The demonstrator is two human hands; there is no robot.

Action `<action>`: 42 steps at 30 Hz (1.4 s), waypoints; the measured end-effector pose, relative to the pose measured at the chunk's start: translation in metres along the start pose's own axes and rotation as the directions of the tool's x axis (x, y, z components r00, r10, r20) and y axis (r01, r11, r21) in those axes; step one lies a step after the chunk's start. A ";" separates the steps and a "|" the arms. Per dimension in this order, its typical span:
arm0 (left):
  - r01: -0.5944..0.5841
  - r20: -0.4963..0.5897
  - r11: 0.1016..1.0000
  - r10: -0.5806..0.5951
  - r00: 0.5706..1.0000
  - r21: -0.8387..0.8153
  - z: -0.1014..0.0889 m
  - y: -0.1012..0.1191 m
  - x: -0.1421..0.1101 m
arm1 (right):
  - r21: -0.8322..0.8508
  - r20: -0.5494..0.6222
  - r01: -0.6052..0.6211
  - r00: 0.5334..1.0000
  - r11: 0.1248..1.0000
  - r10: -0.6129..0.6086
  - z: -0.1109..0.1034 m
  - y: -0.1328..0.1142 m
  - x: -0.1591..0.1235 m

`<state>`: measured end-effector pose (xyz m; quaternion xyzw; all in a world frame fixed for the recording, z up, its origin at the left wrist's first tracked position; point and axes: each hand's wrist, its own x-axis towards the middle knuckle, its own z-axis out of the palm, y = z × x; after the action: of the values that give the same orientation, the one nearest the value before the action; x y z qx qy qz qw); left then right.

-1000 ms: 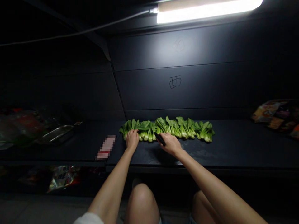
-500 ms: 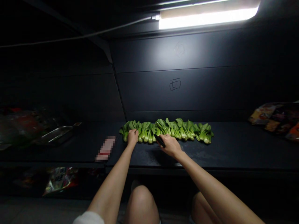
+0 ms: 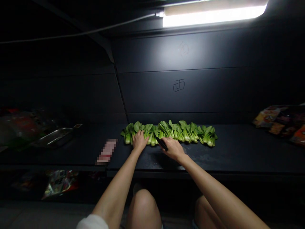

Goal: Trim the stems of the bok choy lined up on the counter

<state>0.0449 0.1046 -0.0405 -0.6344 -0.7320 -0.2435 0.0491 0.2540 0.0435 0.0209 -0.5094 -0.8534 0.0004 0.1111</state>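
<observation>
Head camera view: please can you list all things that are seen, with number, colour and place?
bok choy: many, green, one row on counter
counter: one, black, across the view
tray: one, silver, left on counter
blurred pack: one, pink and white, left of the row
plastic bags: several, red and green, far left
packets: several, multicoloured, right end of counter
lamp: one, white, top
black tool: one, black, in right hand
left hand: one, on the bok choy
right hand: one, holding the tool
knees: two, below counter
</observation>
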 end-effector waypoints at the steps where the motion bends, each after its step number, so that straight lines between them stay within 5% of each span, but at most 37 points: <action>1: -0.012 0.020 1.000 0.012 1.000 0.006 0.000 0.001 0.000 | -0.002 -0.004 0.006 1.000 1.000 -0.006 0.001 0.000 0.000; 5: -0.018 0.065 0.999 0.016 0.998 0.029 0.001 0.002 0.002 | -0.001 -0.006 0.003 1.000 1.000 -0.003 0.002 0.001 0.000; 14: 0.146 -0.157 0.978 -0.169 0.973 -0.152 0.002 -0.010 0.017 | 0.005 0.005 -0.006 1.000 1.000 0.006 -0.001 -0.001 -0.001; 20: 0.245 -0.101 0.957 -0.262 0.960 -0.155 -0.003 -0.005 0.006 | -0.004 -0.009 0.019 1.000 1.000 -0.019 0.001 0.000 -0.001; 27: -0.007 -0.060 0.993 0.000 0.998 -0.115 -0.007 -0.012 -0.011 | -0.009 -0.001 0.018 1.000 1.000 -0.018 0.002 0.000 0.000; 35: -0.055 -0.072 0.995 0.049 0.996 -0.079 0.001 -0.018 -0.025 | -0.034 0.007 0.087 0.996 0.996 -0.087 0.005 -0.003 0.000; 42: -0.057 -0.113 0.998 0.055 0.992 -0.013 0.012 -0.008 -0.044 | -0.036 0.044 0.001 0.999 0.999 0.000 0.000 0.002 0.000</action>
<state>0.0487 0.0694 -0.0698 -0.6402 -0.7081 -0.2834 0.0916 0.2558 0.0440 0.0211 -0.5109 -0.8556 -0.0040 0.0831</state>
